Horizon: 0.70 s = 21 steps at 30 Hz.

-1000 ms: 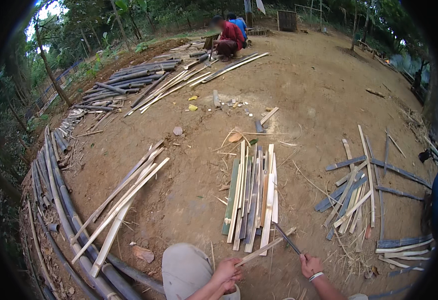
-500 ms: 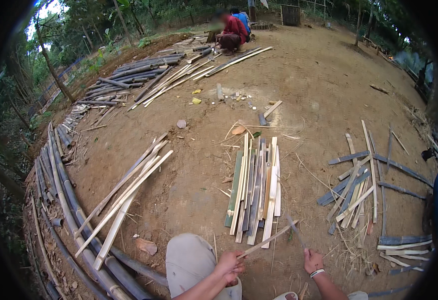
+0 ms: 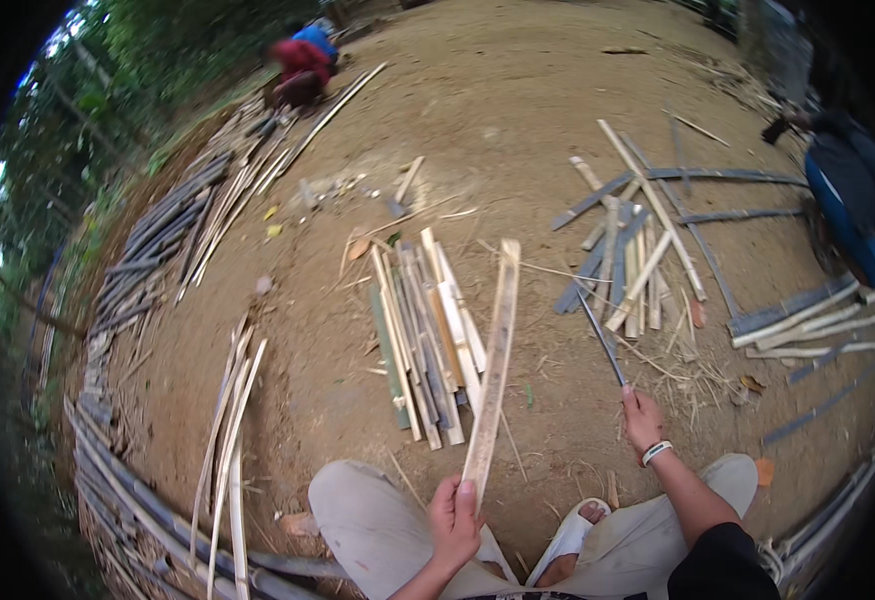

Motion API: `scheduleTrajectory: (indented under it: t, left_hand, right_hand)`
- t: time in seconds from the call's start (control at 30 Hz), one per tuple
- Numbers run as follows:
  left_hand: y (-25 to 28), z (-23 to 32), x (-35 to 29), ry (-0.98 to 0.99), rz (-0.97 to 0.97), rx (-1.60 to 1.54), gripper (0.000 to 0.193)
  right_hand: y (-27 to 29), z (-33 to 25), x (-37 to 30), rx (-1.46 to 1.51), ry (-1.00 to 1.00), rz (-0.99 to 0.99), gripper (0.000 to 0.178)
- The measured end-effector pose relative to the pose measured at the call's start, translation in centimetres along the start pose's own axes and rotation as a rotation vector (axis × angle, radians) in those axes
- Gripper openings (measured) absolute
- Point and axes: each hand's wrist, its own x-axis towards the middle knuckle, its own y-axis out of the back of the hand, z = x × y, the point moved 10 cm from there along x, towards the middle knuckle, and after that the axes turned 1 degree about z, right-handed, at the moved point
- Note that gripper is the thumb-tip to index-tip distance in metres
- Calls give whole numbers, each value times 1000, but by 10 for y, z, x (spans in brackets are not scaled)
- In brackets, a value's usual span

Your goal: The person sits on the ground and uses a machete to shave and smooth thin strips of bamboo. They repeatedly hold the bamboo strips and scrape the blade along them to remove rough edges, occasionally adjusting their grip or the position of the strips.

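Observation:
My left hand [image 3: 455, 522] grips the lower end of a pale bamboo strip [image 3: 496, 370], which stands up lengthwise in front of me. Its top reaches past a bundle of split bamboo strips [image 3: 420, 350] lying on the soil. In my right hand [image 3: 642, 418], closed around its handle, is a long thin-bladed knife [image 3: 603, 338]. The blade points forward and left, apart from the strip. Beyond the knife's tip lies a loose crossed pile of dark and pale bamboo strips [image 3: 638, 265].
Long bamboo poles [image 3: 148, 510] curve along the left. A few pale strips [image 3: 226, 450] lean there. Farther back are stacked dark bamboo pieces [image 3: 163, 225] and a crouching person in red [image 3: 303, 70], beside someone in blue. A blue vehicle-like object [image 3: 848, 205] stands at right.
My view has swung right. The bamboo strip, earlier slanting toward the knife blade, now points up and forward. The knife has moved away from it to the right.

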Motion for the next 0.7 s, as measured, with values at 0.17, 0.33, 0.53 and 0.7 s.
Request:
scheduleTrajectory:
  t: [0.17, 0.33, 0.53, 0.7]
  left_hand:
    - [-13, 0, -8, -199, -56, -33, 20]
    - [-19, -1, -17, -309, -76, 61, 21]
    - [-38, 10, -23, -328, -97, -44, 22]
    - [-49, 7, -23, -245, -125, -91, 23]
  right_hand:
    - [21, -16, -9, -118, 90, 35, 52]
    - [-1, 0, -16, -157, 80, -52, 52]
    - [-23, 15, -25, -364, 95, -188, 54]
    - [-30, 15, -27, -365, 130, -210, 54]
